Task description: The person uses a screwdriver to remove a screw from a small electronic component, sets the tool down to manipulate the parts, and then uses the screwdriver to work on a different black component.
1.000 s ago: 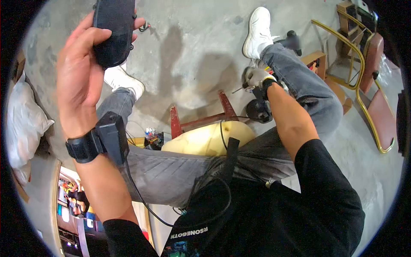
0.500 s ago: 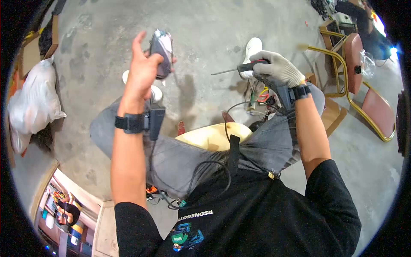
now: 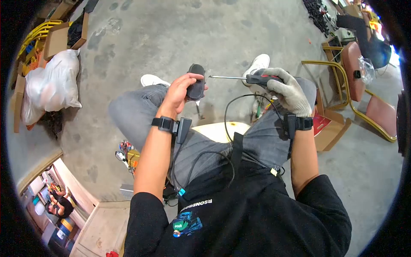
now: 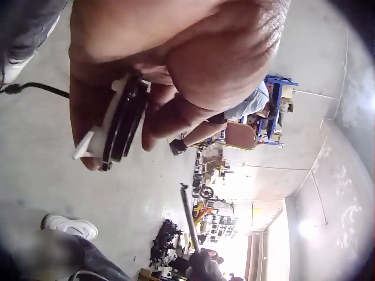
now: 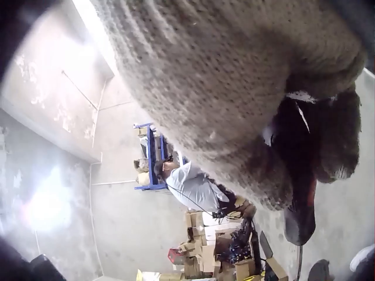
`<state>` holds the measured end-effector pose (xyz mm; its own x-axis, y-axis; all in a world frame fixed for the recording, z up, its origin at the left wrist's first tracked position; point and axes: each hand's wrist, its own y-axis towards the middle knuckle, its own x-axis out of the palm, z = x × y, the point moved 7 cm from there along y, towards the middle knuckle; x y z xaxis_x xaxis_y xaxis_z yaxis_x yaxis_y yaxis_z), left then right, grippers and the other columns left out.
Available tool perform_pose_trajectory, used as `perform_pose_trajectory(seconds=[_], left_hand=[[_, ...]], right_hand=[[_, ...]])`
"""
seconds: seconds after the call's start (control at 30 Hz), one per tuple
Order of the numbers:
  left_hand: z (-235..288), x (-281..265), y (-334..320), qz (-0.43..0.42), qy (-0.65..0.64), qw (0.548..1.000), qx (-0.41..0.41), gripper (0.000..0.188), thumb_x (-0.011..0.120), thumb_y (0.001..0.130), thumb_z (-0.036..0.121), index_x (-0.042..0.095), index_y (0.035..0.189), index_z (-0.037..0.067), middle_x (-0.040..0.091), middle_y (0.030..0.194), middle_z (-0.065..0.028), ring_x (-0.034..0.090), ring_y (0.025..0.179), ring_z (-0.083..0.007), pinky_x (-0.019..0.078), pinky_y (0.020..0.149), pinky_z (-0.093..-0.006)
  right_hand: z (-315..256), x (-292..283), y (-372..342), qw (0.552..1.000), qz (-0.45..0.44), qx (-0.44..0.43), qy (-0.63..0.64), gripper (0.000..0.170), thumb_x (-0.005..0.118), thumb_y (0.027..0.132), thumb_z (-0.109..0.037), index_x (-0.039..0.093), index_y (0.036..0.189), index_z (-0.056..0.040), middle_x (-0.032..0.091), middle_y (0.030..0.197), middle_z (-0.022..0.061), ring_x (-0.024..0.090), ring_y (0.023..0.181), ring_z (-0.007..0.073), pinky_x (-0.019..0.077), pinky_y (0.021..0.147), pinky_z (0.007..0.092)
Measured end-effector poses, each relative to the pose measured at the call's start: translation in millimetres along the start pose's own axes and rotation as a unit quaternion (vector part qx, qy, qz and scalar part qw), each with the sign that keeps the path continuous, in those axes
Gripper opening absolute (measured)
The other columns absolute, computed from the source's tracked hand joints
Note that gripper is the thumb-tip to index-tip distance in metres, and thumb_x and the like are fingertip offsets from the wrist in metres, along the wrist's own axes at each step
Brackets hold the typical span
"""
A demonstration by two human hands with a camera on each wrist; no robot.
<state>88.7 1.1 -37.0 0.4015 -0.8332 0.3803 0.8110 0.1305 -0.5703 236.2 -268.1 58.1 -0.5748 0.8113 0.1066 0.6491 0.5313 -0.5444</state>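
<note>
The left hand (image 3: pixel 179 93) pinches a black case (image 3: pixel 196 88) between thumb and fingers, while the gloved right hand (image 3: pixel 291 91), across from it, grips a screwdriver (image 3: pixel 257 79) whose tip points leftward, near the case

Looking down from the head, high over the floor (image 3: pixel 162 34). Now close against the left hand (image 4: pixel 176 52), facing outward, tipped sideways; equally close on the right hand (image 5: pixel 234 82), tipped oppositely. Sharing a blue rack (image 5: pixel 151 157) between wrist views.
</note>
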Motion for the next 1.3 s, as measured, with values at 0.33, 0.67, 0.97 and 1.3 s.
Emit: perform_pose_trajectory(seconds=[0.33,0.67,0.97,1.3], left_hand=[[-11.9,7.8,7.9,-0.068,0.007,0.998,-0.014,0.025,0.054,0.104,0.014,0.065,0.120,-0.001,0.067,0.116,-0.0149,0.071,0.105,-0.0282,0.0610,0.086,-0.0368],[-11.0,3.7,7.8,-0.063,0.044,0.997,0.009,0.025,0.067,0.099,0.013,0.064,0.122,0.002,0.071,0.111,-0.0130,0.071,0.104,-0.0223,0.0592,0.085,-0.0317],[-16.8,-1.2,13.7,-0.049,0.053,0.997,0.011,0.018,0.069,0.098,0.012,0.065,0.114,0.005,0.073,0.107,-0.0153,0.072,0.101,-0.0213,0.0590,0.084,-0.0313],[-19.8,-5.2,17.5,-0.046,0.058,0.997,0.011,0.012,0.069,0.097,0.012,0.064,0.106,0.005,0.073,0.105,-0.0158,0.072,0.098,-0.0217,0.0588,0.084,-0.0320]], right_hand=[[16.1,-2.0,-2.7,1.000,0.013,-0.023,0.014,0.034,0.068,0.088,-0.007,0.063,0.121,0.0004,0.067,0.096,0.0083,0.059,0.077,0.0104,0.0483,0.068,0.0231],[25.4,2.4,6.2,0.999,-0.011,-0.042,-0.012,0.032,0.069,0.089,-0.013,0.066,0.118,-0.0016,0.062,0.090,0.0046,0.057,0.076,0.0106,0.0462,0.067,0.0243],[24.5,2.1,7.1,0.998,-0.014,-0.032,-0.045,0.033,0.070,0.087,-0.014,0.067,0.118,-0.0022,0.061,0.088,0.0036,0.058,0.074,0.0103,0.0464,0.065,0.0240],[20.0,5.9,5.7,0.998,-0.014,-0.017,-0.059,0.035,0.069,0.087,-0.013,0.066,0.120,-0.0002,0.061,0.092,0.0054,0.059,0.076,0.0117,0.0487,0.069,0.0251]])
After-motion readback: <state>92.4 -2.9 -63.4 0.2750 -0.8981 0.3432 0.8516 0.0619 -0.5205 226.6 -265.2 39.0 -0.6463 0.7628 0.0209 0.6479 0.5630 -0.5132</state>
